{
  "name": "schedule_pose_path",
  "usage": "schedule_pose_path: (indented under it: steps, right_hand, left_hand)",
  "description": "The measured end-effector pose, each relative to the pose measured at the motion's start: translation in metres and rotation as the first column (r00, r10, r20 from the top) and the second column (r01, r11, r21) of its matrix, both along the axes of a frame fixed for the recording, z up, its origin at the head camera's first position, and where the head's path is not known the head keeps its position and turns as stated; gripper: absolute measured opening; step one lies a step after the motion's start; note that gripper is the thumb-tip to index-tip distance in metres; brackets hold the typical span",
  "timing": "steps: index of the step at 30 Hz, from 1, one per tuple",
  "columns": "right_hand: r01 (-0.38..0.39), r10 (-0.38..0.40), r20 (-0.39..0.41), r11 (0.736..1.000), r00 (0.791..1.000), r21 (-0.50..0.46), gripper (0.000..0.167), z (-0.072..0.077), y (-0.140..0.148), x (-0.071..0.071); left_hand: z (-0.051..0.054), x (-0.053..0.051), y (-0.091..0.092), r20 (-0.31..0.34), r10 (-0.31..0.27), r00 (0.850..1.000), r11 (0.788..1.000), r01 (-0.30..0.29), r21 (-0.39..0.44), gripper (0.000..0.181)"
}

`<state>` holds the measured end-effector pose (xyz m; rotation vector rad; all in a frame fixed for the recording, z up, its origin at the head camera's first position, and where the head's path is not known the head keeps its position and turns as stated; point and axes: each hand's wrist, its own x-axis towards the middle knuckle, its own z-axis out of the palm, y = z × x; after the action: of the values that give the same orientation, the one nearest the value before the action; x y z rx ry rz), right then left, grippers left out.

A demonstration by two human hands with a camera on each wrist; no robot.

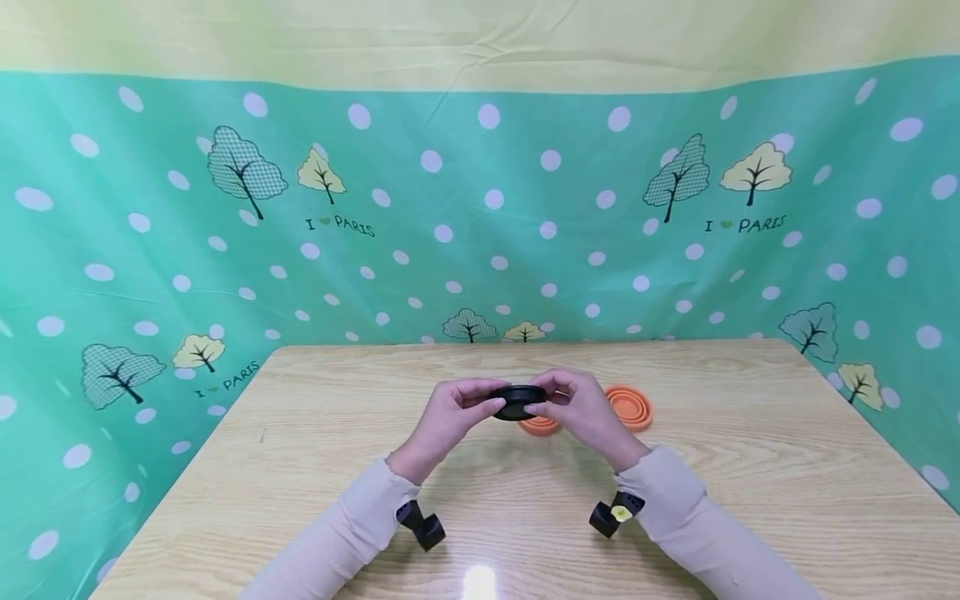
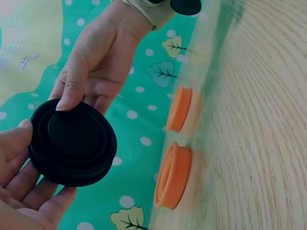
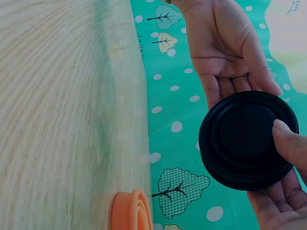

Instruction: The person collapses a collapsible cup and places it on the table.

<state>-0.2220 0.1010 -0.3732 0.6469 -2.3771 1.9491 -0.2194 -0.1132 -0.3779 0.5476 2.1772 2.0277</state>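
A black collapsible cup, folded flat into a round disc with concentric rings, is held up above the table. My left hand pinches its left rim, thumb on the near face and fingers behind. On the opposite rim my right hand grips it the same way. Both wrist views show the ringed face of the black cup, with a thumb of each hand on or at its edge. Beyond the hands lie two orange collapsible cups: one right of my right hand, the other partly hidden behind the black cup.
The wooden table carries the two orange cups near its middle. A green dotted curtain with tree prints hangs along its back and sides. A black camera mount sits at each wrist, below beige sleeves.
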Motion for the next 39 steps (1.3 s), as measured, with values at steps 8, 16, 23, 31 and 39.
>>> schedule_pose_path:
  steps: [8,16,23,31,39]
  right_hand:
    - [-0.023,0.024,0.024,1.000,0.999,-0.004,0.031,-0.0021,0.0022,-0.0002]
    - [-0.072,0.068,0.103,0.997,0.992,0.036,0.048,-0.0034,0.0065,-0.0034]
    - [-0.074,0.060,0.181,0.994,0.982,0.077,0.053,-0.0026,0.0069,-0.0038]
    - [-0.107,0.100,0.193,0.994,0.976,0.024,0.052,-0.0045,0.0071,-0.0041]
    - [-0.032,0.034,0.226,0.999,0.974,-0.014,0.053,-0.0031,0.0045,-0.0027]
  left_hand:
    - [-0.0023,-0.0016,0.0036,-0.084,0.009,0.996,1.000,-0.010,-0.008,0.029]
    - [-0.0024,-0.0016,0.0053,-0.122,0.008,0.992,1.000,-0.011,-0.023,0.027]
    - [0.0017,0.0021,0.0063,-0.129,-0.002,0.992,1.000,0.000,-0.012,0.026]
    - [-0.0015,0.0007,0.0061,-0.152,-0.020,0.988,1.000,0.022,0.012,0.028]
    - [0.0005,0.0013,0.0060,-0.184,0.003,0.983,0.999,-0.010,-0.041,0.031]
